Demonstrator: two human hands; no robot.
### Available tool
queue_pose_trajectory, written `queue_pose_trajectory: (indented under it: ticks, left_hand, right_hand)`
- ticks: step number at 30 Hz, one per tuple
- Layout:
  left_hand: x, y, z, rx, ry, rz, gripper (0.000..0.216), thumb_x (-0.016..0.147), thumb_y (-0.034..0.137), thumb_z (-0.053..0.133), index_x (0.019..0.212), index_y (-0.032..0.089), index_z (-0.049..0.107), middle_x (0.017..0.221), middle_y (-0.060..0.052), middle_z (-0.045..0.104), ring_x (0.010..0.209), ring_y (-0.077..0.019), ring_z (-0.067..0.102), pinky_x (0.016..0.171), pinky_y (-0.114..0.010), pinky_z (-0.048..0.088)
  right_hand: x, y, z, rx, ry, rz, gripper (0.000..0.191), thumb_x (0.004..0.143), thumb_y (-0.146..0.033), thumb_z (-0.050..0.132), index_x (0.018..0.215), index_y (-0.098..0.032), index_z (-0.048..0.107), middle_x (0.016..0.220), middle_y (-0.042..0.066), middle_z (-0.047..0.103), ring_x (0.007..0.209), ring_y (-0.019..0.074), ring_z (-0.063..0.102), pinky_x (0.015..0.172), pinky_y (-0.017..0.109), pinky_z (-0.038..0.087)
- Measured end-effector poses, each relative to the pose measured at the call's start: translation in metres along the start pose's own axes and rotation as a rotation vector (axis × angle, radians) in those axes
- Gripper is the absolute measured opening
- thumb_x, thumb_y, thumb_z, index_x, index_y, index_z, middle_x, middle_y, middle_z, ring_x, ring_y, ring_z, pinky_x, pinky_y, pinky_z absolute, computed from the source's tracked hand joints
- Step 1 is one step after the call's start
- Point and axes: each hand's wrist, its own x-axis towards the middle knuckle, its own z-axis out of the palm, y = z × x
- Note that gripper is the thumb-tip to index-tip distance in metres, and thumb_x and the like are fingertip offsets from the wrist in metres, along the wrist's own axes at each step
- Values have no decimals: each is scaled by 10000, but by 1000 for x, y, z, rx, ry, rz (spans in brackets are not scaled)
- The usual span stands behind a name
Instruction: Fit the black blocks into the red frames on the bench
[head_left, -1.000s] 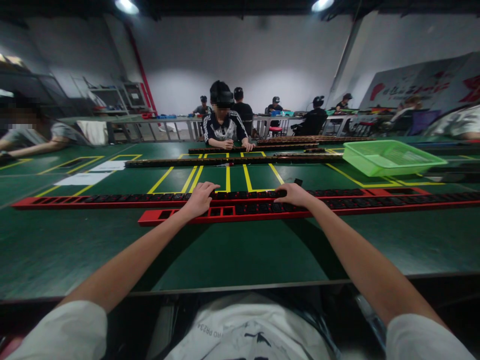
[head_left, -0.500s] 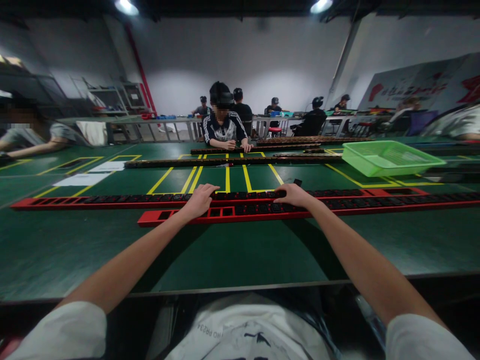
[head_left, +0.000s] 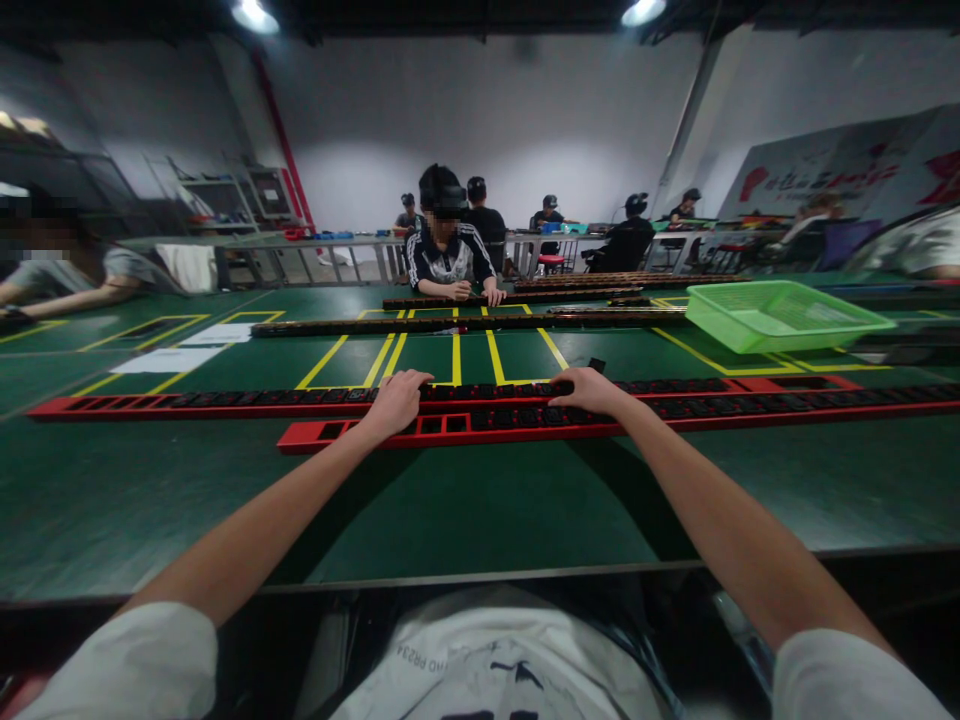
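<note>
A long red rail [head_left: 82, 406] with a row of black square pieces lies across the table, and a second red rail [head_left: 300, 437] lies in front of it, several of its left slots holding no piece. My left hand [head_left: 399, 402] is closed over the back rail, its fingertips on the far side. Farther right, my right hand [head_left: 589, 392] is bent round the same rail, thumb in front and fingers behind. A small dark piece [head_left: 597, 365] sticks up just beyond the right hand; whether the fingers touch it I cannot tell. My hands hide the rail parts beneath them.
A light green basket [head_left: 787, 335] stands at the right on the green table [head_left: 480, 510]. Dark strips [head_left: 337, 326] lie farther back, with white papers [head_left: 169, 360] at left. A co-worker [head_left: 450, 250] sits opposite; another person [head_left: 67, 270] works at far left.
Both hands stay on the back rail in nearly the same pose. The left hand's fingers have shifted very slightly; the view has moved a touch.
</note>
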Motion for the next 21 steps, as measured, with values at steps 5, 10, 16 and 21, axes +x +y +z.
queue_pose_trajectory:
  ticks: [5, 10, 16, 21]
  left_hand:
    - [2, -5, 4, 24, -17, 36, 503, 882, 70, 368, 1321, 204, 574, 1183, -116, 645, 1088, -295, 582, 968, -488, 438]
    - [2, -8, 7, 84, -63, 103, 601, 854, 46, 358, 1413, 214, 504, 1169, -129, 602, 1080, -294, 544, 997, -488, 415]
    - [0, -9, 10, -4, -35, 59, 499, 899, 121, 381, 1362, 205, 547, 1190, -128, 578, 1105, -289, 513, 1018, -500, 407]
    - [0, -8, 9, 7, 10, -29, 333, 973, 286, 407, 1163, 228, 674, 1117, -104, 608, 1140, -306, 497, 1052, -534, 358]
  right_hand:
    - [1, 1, 0, -4, -12, 6, 467, 780, -453, 755, 1155, -174, 734, 1173, 131, 718, 1070, 307, 666, 982, 429, 511]
    - [1, 1, 0, -16, -11, 4, 456, 788, -449, 749, 1149, -171, 735, 1170, 132, 719, 1076, 304, 666, 987, 421, 509]
    - [1, 1, 1, -8, -3, 5, 439, 780, -448, 756, 1133, -188, 740, 1154, 113, 728, 1062, 296, 672, 983, 420, 512]
    - [0, -1, -1, 2, 1, 10, 431, 779, -445, 757, 1125, -189, 745, 1151, 118, 727, 1059, 309, 670, 975, 435, 516]
